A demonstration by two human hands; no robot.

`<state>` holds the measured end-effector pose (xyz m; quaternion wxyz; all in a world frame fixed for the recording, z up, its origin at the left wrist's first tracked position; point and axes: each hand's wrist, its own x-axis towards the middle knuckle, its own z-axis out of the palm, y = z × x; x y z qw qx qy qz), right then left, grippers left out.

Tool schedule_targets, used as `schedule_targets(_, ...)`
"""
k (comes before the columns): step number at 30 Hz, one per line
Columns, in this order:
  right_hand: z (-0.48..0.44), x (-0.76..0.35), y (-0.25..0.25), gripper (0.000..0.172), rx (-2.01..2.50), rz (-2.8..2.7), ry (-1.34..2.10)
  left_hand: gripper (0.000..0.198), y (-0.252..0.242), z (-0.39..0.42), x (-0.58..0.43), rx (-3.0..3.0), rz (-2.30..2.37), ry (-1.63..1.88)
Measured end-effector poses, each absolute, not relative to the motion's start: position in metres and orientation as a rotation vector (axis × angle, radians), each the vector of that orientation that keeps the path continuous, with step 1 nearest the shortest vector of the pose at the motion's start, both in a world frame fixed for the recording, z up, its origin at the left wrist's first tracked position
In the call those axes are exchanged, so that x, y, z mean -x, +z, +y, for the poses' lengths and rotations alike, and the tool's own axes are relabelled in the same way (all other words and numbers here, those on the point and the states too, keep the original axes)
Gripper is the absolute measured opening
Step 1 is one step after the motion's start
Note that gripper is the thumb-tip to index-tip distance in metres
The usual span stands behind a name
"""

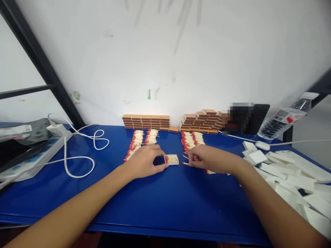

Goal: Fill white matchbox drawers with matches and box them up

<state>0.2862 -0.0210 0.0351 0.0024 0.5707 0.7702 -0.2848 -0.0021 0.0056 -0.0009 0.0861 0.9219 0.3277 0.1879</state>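
A small white matchbox tray (172, 163) lies on the blue table, partly filled with red-headed matches (171, 158). The thumb and forefinger of my left hand (148, 161) curve around the tray's left end and hold it. To the right, my right hand (203, 159) is closed in a pinch on a match (185, 163), whose red head points left. Another match (184, 156) shows just above, by the fingers; whether it is held too I cannot tell. Rows of matches (150, 137) lie behind my left hand, and more matches (188, 141) behind my right.
Stacked matchboxes (146, 121) and a second stack (201, 120) stand against the wall. White empty trays (289, 179) are heaped at right, near a plastic bottle (284, 119) and a dark phone-like device (260, 119). A power strip (38, 162) and white cable (66, 155) occupy the left.
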Motion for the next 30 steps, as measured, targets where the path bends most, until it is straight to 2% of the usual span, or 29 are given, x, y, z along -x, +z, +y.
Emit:
schedule_targets(11, -0.020, -0.279, 0.046, 0.031, -1.916, 2.702, -0.654, 0.024, -0.002, 0.006, 0.001, -2.748, 0.933, 0.587)
schedule_targets(19, -0.020, -0.266, 0.042, 0.029, -1.887, 2.775, -0.708, 0.024, -0.001, 0.005, 0.000, -2.722, 0.947, 0.586)
schedule_targets(30, -0.018, -0.265, 0.043, 0.028, -1.936, 2.913, -0.598, 0.026, -0.001, 0.006, 0.001, -2.710, 0.956, 0.615)
